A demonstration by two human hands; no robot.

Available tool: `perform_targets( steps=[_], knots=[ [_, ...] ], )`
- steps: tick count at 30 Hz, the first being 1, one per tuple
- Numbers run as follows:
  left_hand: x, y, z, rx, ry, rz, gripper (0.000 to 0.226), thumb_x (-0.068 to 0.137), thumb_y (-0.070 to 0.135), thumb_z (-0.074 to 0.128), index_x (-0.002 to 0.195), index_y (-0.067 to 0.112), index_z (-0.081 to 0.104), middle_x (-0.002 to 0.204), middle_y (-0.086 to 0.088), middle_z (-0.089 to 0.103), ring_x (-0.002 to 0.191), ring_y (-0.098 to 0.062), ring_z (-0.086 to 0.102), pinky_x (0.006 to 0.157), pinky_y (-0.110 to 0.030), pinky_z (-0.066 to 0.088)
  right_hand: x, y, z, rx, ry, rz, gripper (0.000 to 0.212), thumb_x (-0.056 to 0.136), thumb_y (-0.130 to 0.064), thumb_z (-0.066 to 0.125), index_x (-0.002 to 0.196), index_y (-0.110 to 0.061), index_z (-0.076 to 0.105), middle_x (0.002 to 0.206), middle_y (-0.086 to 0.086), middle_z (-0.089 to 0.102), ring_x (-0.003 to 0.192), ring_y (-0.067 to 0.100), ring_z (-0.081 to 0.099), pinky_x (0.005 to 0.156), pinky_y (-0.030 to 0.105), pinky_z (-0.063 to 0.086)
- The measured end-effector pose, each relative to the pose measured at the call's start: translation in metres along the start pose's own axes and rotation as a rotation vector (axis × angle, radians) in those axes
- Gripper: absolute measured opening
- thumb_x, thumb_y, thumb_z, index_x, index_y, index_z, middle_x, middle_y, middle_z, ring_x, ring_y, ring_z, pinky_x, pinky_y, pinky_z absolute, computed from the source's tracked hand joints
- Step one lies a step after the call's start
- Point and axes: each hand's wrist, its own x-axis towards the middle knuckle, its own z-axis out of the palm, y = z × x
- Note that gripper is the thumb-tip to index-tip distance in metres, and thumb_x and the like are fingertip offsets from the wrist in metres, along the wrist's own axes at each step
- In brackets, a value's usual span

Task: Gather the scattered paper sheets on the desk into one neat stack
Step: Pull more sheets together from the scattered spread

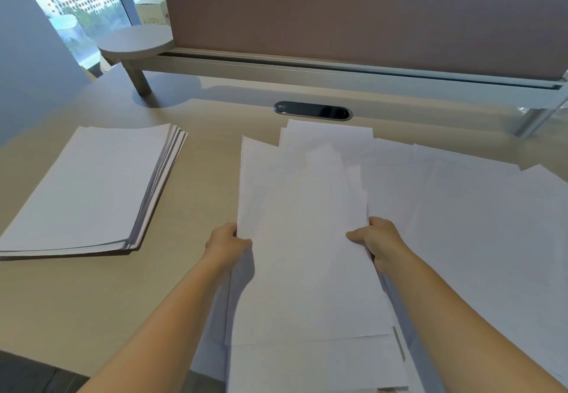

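A bundle of white paper sheets point(302, 239) is held in the middle of the desk, its top edges uneven. My left hand point(227, 243) grips the bundle's left edge, thumb on top. My right hand point(376, 239) grips its right edge the same way. More loose white sheets point(470, 202) lie spread and overlapping on the desk to the right and behind the bundle. A fairly neat stack of white sheets point(89, 189) lies on the desk at the left, apart from both hands.
The beige desk point(212, 152) has a dark oval cable port point(312, 110) at the back middle. Behind it runs a raised shelf rail under a brown partition point(353, 8). A round side shelf point(136, 43) on a leg stands at the back left.
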Motion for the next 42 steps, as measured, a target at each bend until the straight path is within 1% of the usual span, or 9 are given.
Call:
perform_targets(
  steps=[4, 8, 13, 15, 21, 28, 32, 37, 42],
  knots=[
    [-0.009, 0.002, -0.011, -0.224, -0.030, 0.044, 0.020, 0.084, -0.007, 0.053, 0.085, 0.012, 0.060, 0.093, -0.010, 0.063, 0.091, -0.024, 0.057, 0.076, -0.031, 0.046, -0.013, -0.019, 0.004, 0.054, -0.010, -0.246, 0.029, 0.080, 0.012, 0.055, 0.101, -0.007, 0.054, 0.096, 0.011, 0.059, 0.103, 0.033, 0.056, 0.084, 0.033, 0.049],
    [-0.014, 0.016, -0.027, -0.490, -0.141, 0.069, 0.029, 0.087, 0.006, 0.061, 0.115, 0.007, 0.052, 0.107, -0.001, 0.060, 0.107, -0.018, 0.054, 0.091, -0.029, 0.044, -0.027, -0.047, -0.010, 0.124, -0.078, -0.353, 0.028, 0.081, 0.013, 0.054, 0.101, -0.006, 0.057, 0.119, 0.024, 0.059, 0.107, 0.037, 0.057, 0.093, 0.040, 0.048],
    [-0.023, 0.062, -0.041, -0.703, -0.167, 0.105, 0.011, 0.091, 0.001, 0.052, 0.099, 0.008, 0.051, 0.100, -0.003, 0.059, 0.104, -0.025, 0.056, 0.077, -0.026, 0.044, -0.045, -0.084, -0.032, 0.175, -0.147, -0.423, 0.028, 0.083, 0.012, 0.054, 0.101, -0.009, 0.055, 0.106, 0.009, 0.060, 0.091, 0.026, 0.058, 0.084, 0.033, 0.047],
    [-0.030, 0.082, -0.045, -0.701, -0.144, 0.177, 0.028, 0.090, -0.005, 0.049, 0.117, -0.001, 0.052, 0.111, -0.013, 0.060, 0.099, -0.027, 0.058, 0.080, -0.029, 0.045, -0.054, -0.097, -0.039, 0.200, -0.134, -0.455, 0.027, 0.083, 0.012, 0.054, 0.102, -0.007, 0.055, 0.103, 0.008, 0.060, 0.087, 0.025, 0.058, 0.079, 0.032, 0.048],
    [-0.045, 0.135, -0.060, -0.741, -0.102, 0.431, 0.035, 0.085, -0.016, 0.046, 0.112, 0.003, 0.054, 0.059, 0.012, 0.070, 0.057, -0.002, 0.067, 0.067, -0.020, 0.054, -0.074, -0.132, -0.047, 0.298, -0.041, -0.562, 0.025, 0.082, 0.010, 0.057, 0.099, -0.009, 0.055, 0.101, 0.008, 0.061, 0.090, 0.026, 0.058, 0.086, 0.036, 0.047],
    [-0.057, 0.142, -0.062, -0.644, -0.072, 0.516, 0.043, 0.078, -0.014, 0.058, 0.116, 0.007, 0.053, 0.103, -0.008, 0.062, 0.090, -0.022, 0.059, 0.091, -0.037, 0.046, -0.077, -0.132, -0.055, 0.286, -0.038, -0.627, 0.030, 0.077, 0.009, 0.063, 0.104, -0.004, 0.061, 0.080, 0.000, 0.062, 0.073, 0.013, 0.060, 0.066, 0.021, 0.049],
    [-0.053, 0.134, -0.060, -0.579, -0.132, 0.550, 0.042, 0.073, -0.002, 0.070, 0.109, 0.015, 0.056, 0.099, -0.003, 0.063, 0.095, -0.022, 0.057, 0.073, -0.027, 0.049, -0.071, -0.122, -0.058, 0.281, -0.020, -0.619, 0.037, 0.075, 0.011, 0.065, 0.110, -0.001, 0.060, 0.092, 0.004, 0.063, 0.077, 0.016, 0.060, 0.077, 0.028, 0.049],
    [-0.048, 0.127, -0.051, -0.566, -0.174, 0.544, 0.044, 0.060, 0.012, 0.071, 0.103, 0.017, 0.059, 0.102, -0.006, 0.065, 0.096, -0.021, 0.059, 0.079, -0.029, 0.049, -0.059, -0.111, -0.057, 0.242, -0.040, -0.515, 0.033, 0.073, 0.002, 0.071, 0.103, -0.009, 0.061, 0.103, 0.009, 0.063, 0.097, 0.028, 0.060, 0.093, 0.041, 0.045],
    [-0.044, 0.136, -0.042, -0.636, -0.130, 0.489, 0.036, 0.071, 0.000, 0.071, 0.103, 0.009, 0.061, 0.100, -0.010, 0.065, 0.099, -0.031, 0.059, 0.089, -0.040, 0.048, -0.060, -0.117, -0.052, 0.297, -0.022, -0.560, 0.017, 0.075, 0.002, 0.070, 0.085, -0.011, 0.064, 0.086, 0.006, 0.065, 0.085, 0.027, 0.060, 0.086, 0.038, 0.047]
  ],
)
